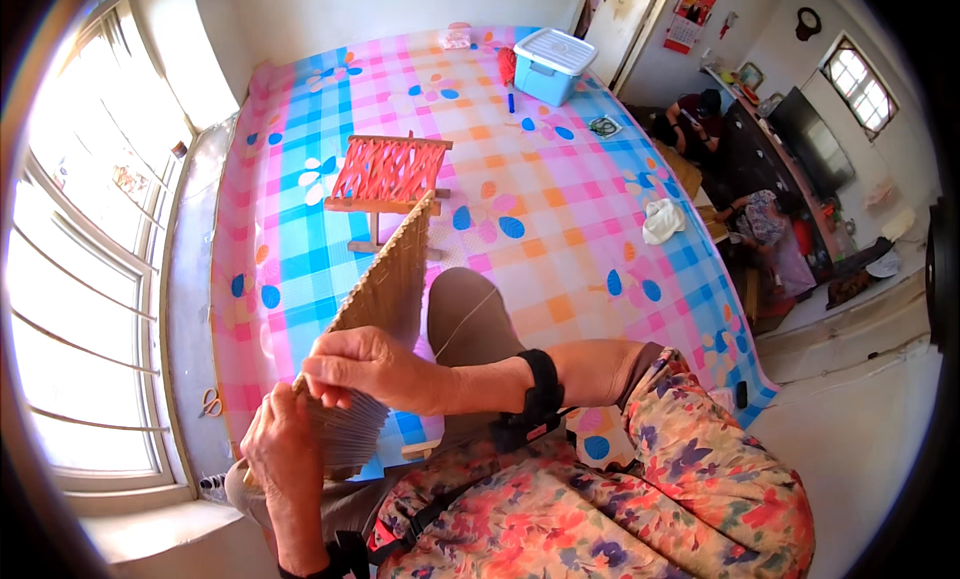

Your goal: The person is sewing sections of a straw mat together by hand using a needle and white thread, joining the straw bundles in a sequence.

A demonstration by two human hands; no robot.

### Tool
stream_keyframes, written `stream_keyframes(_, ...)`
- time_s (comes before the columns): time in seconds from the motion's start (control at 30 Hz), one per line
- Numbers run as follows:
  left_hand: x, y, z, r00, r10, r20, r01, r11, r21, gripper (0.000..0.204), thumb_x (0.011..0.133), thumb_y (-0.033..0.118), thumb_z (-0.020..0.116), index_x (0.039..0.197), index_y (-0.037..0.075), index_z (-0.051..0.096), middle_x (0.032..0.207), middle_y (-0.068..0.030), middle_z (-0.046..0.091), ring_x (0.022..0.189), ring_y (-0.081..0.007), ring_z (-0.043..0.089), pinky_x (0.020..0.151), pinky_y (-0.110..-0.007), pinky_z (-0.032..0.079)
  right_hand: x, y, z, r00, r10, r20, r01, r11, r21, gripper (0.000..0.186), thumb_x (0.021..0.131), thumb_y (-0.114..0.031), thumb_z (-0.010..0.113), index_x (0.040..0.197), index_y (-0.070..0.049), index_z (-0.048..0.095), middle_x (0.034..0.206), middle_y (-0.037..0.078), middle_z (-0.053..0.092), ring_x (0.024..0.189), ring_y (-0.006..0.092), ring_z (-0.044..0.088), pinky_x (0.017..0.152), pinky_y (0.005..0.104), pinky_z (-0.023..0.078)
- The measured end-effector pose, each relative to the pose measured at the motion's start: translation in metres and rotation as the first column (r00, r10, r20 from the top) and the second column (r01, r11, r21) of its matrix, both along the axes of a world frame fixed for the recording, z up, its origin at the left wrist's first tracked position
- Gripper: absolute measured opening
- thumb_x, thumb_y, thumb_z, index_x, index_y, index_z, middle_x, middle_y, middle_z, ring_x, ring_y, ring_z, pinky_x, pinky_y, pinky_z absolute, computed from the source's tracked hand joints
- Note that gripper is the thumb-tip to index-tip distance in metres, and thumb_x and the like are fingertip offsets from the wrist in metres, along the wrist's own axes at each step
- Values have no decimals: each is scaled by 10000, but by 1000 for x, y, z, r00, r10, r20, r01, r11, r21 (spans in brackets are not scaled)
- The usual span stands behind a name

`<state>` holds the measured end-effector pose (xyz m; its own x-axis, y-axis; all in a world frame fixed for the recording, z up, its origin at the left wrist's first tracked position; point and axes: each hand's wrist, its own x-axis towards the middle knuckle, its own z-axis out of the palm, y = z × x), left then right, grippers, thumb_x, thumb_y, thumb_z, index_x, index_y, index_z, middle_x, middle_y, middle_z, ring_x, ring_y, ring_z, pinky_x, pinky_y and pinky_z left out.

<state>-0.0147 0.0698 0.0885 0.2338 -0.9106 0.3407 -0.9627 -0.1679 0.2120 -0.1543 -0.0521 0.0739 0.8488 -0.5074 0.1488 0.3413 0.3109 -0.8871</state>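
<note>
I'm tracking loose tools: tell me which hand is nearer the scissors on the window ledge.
Left. The left hand is just right of the scissors; the right hand is farther right, beyond the left.

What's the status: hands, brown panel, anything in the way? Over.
Left hand gripping brown panel, right hand at its edge. Panel slants away. Red-strung frame behind far tip; nothing seen blocking hands.

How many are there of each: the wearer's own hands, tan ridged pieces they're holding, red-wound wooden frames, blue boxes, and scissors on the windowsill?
Hands: 2, left hand and right hand
Tan ridged piece: 1
Red-wound wooden frame: 1
Blue box: 1
Scissors: 1 pair
Total: 6
</note>
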Motion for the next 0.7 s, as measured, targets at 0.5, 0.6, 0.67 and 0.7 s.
stream_keyframes(0.5,3,-5,-22,995,71,77,-75,996,48,211,878,98,564,1058,-12,564,883,-149,635,810,-335,639,690,-431,504,12,-3,-1,997,72,-30,-73,997,-25,278,1008,-234,533,819,-35,581,738,-11,551,674,62,493,619,232,431)
stream_keyframes(0.6,-1,-6,-22,995,87,51,-91,993,76,205,871,100,568,1047,-5,571,881,-160,632,811,-355,632,696,-444,500,6,6,0,1000,5,-9,-6,997,-83,296,997,-220,545,765,-37,562,679,-13,524,649,66,471,607,246,411)
stream_keyframes(0.67,-4,-7,-22,999,47,10,-47,997,54,194,870,97,566,1035,-3,572,872,-165,628,809,-365,628,695,-451,497,1,9,4,999,-28,-19,26,995,-98,313,990,-216,553,727,-45,549,656,-18,506,649,66,455,613,251,401)
stream_keyframes(0.7,-5,-6,-22,999,34,-9,-33,998,46,188,869,95,564,1030,-2,573,867,-168,627,808,-370,626,694,-454,495,0,10,4,999,-24,-22,22,996,-87,310,988,-214,554,727,-47,549,661,-18,506,653,67,454,616,253,403)
